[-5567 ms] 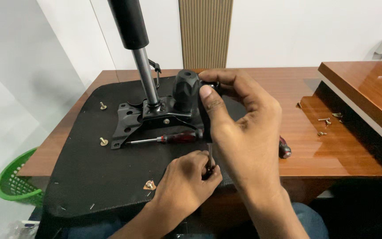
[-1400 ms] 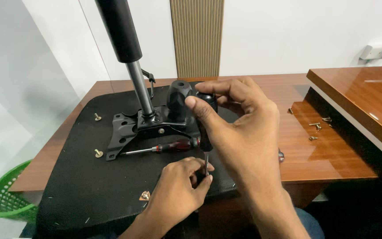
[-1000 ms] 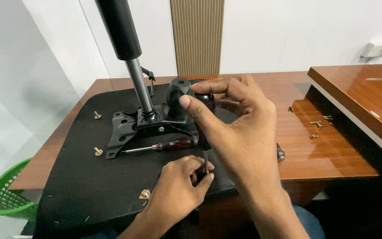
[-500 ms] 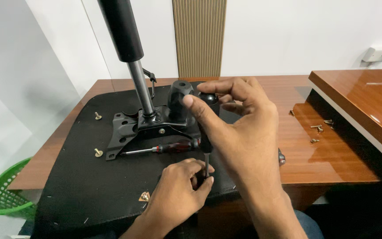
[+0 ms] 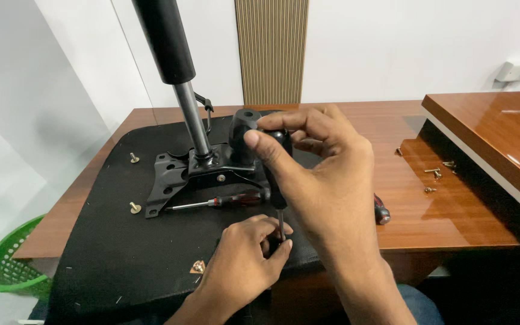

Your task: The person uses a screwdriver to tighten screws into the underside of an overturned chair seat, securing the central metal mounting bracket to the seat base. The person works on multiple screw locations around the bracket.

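An upturned black chair seat (image 5: 121,253) lies on the wooden desk, with a black metal mechanism plate (image 5: 179,177) and a gas-lift cylinder (image 5: 173,66) standing up from it. My right hand (image 5: 326,174) is closed round the black handle of an upright screwdriver (image 5: 277,180). Its tip points down at the seat's near edge. There my left hand (image 5: 242,265) pinches the shaft's lower end between fingers and thumb. A second screwdriver with a red handle (image 5: 224,201) lies flat beside the plate.
Brass screws stand in the seat at the left (image 5: 134,157), lower left (image 5: 134,207) and near edge (image 5: 198,266). Loose screws (image 5: 437,173) lie on the desk at the right, below a raised wooden top (image 5: 501,138). A green basket (image 5: 10,262) sits on the floor at left.
Both hands have stayed on the upright screwdriver at the seat's near edge. The view has shifted slightly; nothing else has moved.
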